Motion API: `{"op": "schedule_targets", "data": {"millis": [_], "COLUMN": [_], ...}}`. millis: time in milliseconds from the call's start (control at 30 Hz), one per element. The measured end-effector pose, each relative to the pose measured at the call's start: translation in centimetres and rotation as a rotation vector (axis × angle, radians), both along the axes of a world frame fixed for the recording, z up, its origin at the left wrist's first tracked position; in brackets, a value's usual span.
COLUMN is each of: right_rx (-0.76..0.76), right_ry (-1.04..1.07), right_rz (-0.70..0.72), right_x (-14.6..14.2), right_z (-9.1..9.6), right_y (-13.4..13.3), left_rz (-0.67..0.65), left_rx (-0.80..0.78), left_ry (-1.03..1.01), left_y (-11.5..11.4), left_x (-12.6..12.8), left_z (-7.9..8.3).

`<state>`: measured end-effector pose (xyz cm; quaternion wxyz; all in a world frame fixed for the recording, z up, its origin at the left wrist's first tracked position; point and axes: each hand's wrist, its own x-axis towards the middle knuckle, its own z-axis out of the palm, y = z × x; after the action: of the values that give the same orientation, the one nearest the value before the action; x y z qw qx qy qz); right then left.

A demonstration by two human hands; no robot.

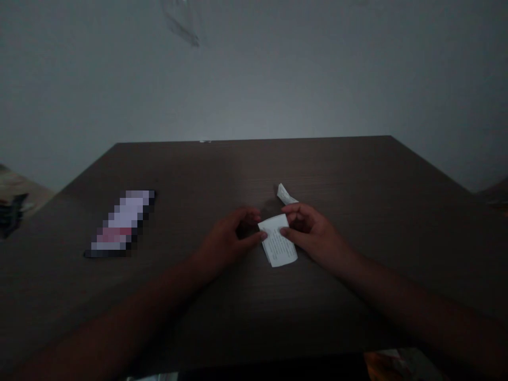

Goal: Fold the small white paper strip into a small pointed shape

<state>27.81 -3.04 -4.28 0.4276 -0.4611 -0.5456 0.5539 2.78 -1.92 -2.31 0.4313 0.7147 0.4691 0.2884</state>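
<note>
A small white folded paper (281, 248) with lines of print is held tilted above the middle of the dark table. My left hand (234, 233) has its thumb on the paper's left edge, and its curled fingers are near the upper left corner, partly behind it. From the other side, my right hand (313, 227) presses its thumb on the printed face while its fingers curl behind the upper right edge. Just beyond the right fingers lies a second piece of white paper (284, 194), narrow and creased, its near end hidden by that hand.
On the left of the dark wood-grain table (190, 180) lies a phone (123, 222) with its lit screen blurred out. A small white scrap (205, 141) is at the far edge, against the pale wall (278, 69). Dark clutter (11, 214) shows past the left edge.
</note>
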Motion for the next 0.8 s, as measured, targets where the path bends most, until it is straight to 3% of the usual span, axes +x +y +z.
{"op": "schedule_targets", "data": {"millis": [100,267,500,800], "right_rx": [0.006,0.025,0.007,0.000], "right_ry": [0.001,0.008,-0.063,-0.095], "right_rz": [0.027,0.038,0.073,0.066], "right_x": [0.1,0.0,0.1,0.0], "right_z": [0.1,0.2,1.2,1.2], "right_y": [-0.2,-0.4,-0.7,-0.9], "left_rz": [0.029,0.068,0.017,0.004], "left_rx": [-0.063,-0.034,-0.024,0.017], "left_ry": [-0.037,-0.082,-0.102,-0.140], "left_y": [-0.1,-0.2,-0.8,-0.9], "left_x": [0.1,0.2,0.4,0.4], "left_z": [0.2,0.5,0.8,0.3]}}
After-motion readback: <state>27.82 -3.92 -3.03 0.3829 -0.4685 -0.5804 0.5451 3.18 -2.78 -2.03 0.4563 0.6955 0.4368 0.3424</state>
